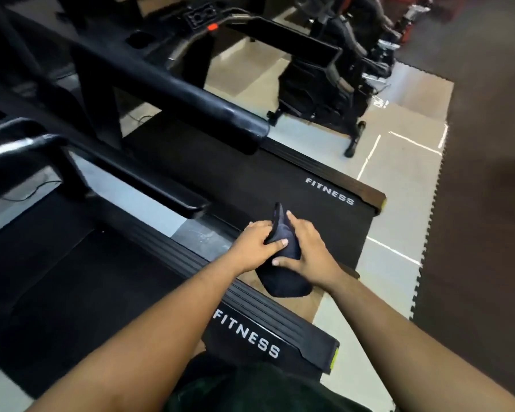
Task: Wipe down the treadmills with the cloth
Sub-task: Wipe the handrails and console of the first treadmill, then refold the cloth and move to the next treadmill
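Dark navy cloth (283,263), bunched into a wad, was held between both hands over the rear end of the far treadmill (280,185), beside the side rail of the near treadmill (250,316). It was gripped by the left hand (257,246), thumb laid across it, and by the curled fingers (292,218) of the right hand (308,251).

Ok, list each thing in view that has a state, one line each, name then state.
cloth: dark, bunched, held between both hands above the gap between the treadmills.
left hand: grips the cloth, thumb across it.
right hand: holds the cloth's other side, fingers spread.
near treadmill: belt bare.
far treadmill: belt bare.
exercise bike: upright, unused.
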Demonstrator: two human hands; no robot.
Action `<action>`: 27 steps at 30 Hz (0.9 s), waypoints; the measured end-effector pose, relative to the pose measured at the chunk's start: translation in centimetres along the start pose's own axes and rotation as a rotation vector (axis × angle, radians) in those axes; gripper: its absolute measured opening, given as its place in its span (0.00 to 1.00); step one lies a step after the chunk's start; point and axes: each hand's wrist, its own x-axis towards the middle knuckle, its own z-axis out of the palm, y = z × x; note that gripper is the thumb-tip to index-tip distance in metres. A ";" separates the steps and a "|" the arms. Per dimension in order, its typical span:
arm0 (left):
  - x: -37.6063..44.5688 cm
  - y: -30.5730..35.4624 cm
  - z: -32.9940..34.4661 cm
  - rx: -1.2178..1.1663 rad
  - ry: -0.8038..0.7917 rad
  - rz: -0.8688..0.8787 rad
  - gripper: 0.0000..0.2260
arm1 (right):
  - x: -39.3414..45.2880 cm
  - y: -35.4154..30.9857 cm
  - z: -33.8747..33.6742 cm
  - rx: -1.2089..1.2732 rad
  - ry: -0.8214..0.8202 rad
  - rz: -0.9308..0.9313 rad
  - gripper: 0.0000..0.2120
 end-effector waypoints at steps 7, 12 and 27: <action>2.1 6.5 6.5 0.240 -0.178 0.130 0.14 | -6.9 6.0 -6.5 -0.245 0.001 -0.005 0.50; 4.8 8.2 8.6 0.428 -0.307 0.365 0.10 | -9.4 7.5 -8.8 -0.213 0.131 0.055 0.49; 5.5 7.1 17.4 0.319 -0.314 0.440 0.22 | -15.7 14.9 -9.6 -0.369 0.099 0.165 0.08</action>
